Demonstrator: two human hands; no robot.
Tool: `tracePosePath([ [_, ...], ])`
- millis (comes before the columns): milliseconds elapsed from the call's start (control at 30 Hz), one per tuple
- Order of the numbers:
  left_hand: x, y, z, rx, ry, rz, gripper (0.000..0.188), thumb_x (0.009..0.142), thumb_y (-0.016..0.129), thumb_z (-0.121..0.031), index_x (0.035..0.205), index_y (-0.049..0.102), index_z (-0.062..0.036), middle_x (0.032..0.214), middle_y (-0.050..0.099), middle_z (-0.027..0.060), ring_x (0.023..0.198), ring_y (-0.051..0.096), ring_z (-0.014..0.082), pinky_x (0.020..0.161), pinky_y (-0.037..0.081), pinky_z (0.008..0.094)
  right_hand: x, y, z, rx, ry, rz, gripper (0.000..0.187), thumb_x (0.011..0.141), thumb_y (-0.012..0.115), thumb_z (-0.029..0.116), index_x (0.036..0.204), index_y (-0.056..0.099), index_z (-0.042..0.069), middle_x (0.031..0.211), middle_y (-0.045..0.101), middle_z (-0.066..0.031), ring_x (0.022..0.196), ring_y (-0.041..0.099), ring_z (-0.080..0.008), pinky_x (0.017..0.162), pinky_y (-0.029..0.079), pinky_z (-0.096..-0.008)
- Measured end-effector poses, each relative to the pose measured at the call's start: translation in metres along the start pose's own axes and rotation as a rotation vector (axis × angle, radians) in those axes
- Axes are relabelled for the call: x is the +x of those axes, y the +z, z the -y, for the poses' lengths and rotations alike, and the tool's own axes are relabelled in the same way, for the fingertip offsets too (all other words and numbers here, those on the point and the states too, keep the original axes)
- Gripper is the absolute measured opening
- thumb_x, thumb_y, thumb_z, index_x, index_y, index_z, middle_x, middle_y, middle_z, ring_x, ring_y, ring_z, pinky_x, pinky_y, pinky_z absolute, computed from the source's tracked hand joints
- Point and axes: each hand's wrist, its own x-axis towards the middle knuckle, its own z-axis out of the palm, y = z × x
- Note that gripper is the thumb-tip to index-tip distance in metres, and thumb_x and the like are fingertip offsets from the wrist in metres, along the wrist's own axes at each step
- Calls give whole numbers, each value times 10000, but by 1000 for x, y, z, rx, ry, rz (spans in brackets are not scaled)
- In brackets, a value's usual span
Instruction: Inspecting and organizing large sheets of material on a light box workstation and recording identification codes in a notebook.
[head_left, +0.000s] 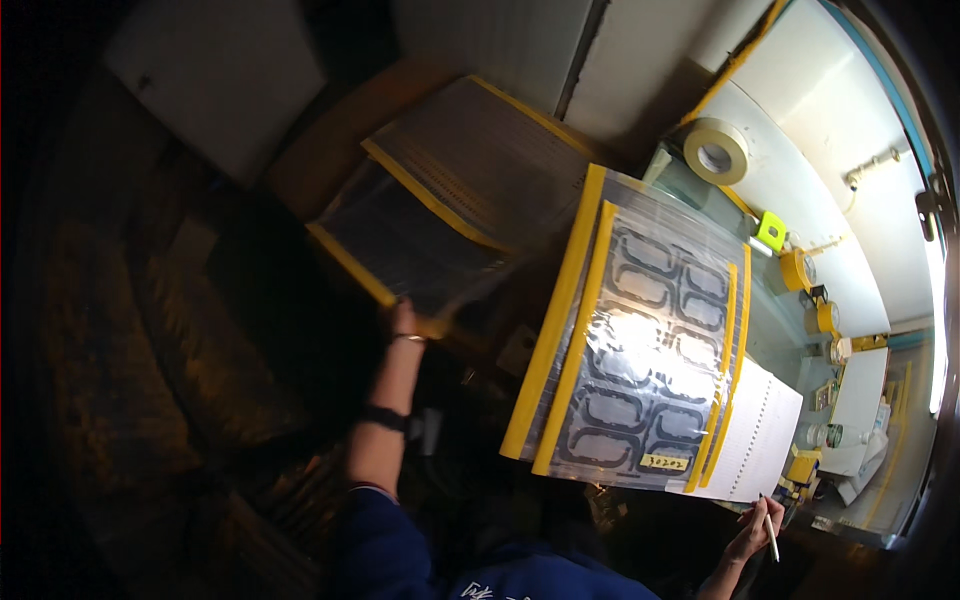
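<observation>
Sheet handling is the point under review. The dark translucent plastic sheet with yellow-taped edges (410, 230) lies on my left, beyond my left hand (403, 320) and to the left of the bright film stack; dim light leaves unclear whether it is one piece or two overlapping. In my judgement, such thin film calls for a light grip on the taped border only, with fingers off the clear area, and a level, even pull, since a hold at one spot may let it sag or crease.

Second finding: the stack of clear plastic films with yellow tape strips and dark rounded-rectangle outlines (600, 405) overlaps the white paper sheet with a column of small dark marks (768, 420). I would judge it best to square the paper and clear its marked column before any writing, and to direct the pen point away from the film.

Hands: my left is closed on the yellow border of the dark sheet near its lower corner; the fingers on the underside are hidden. My right hand (752, 530) is curled around a slim white pen (771, 538), just beside the paper's lower edge; whether it touches the paper, I cannot tell.
</observation>
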Motion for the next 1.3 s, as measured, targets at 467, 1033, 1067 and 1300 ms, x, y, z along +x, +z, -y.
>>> tracePosePath([
  [467, -238, -115, -10, 43, 357, 306, 91, 890, 590, -161, 874, 554, -79, 713, 533, -49, 603, 519, 56, 544, 423, 201, 76, -15, -110, 360, 36, 195, 62, 829, 570, 42, 862, 548, -5, 683, 555, -52, 517, 505, -89, 450, 408, -205],
  [1033, -296, 46, 132, 1462, 642, 224, 526, 826, 675, -219, 1261, 483, 6, 940, 615, 72, 825, 565, 133, 767, 449, 258, 145, -98, -220, 395, 194, 460, 86, 821, 585, 4, 891, 536, -8, 714, 565, -64, 569, 549, -104, 503, 470, -221],
  [1067, -299, 38, 142, 1630, 1112, 121, 483, 817, 675, -200, 1230, 518, -6, 965, 605, 97, 872, 562, 181, 797, 445, 295, 144, -96, -221, 405, 199, 488, 91, 819, 586, 1, 894, 536, -11, 711, 569, -69, 571, 554, -106, 506, 473, -222],
  [1300, -436, 71, 302, 1156, 1577, 1153, 187, 767, 648, -17, 953, 638, 3, 962, 626, 150, 880, 616, 299, 789, 481, 397, 137, -61, -217, 531, 344, 636, 78, 806, 594, -8, 860, 539, -20, 669, 593, -70, 547, 577, -92, 505, 488, -211],
])
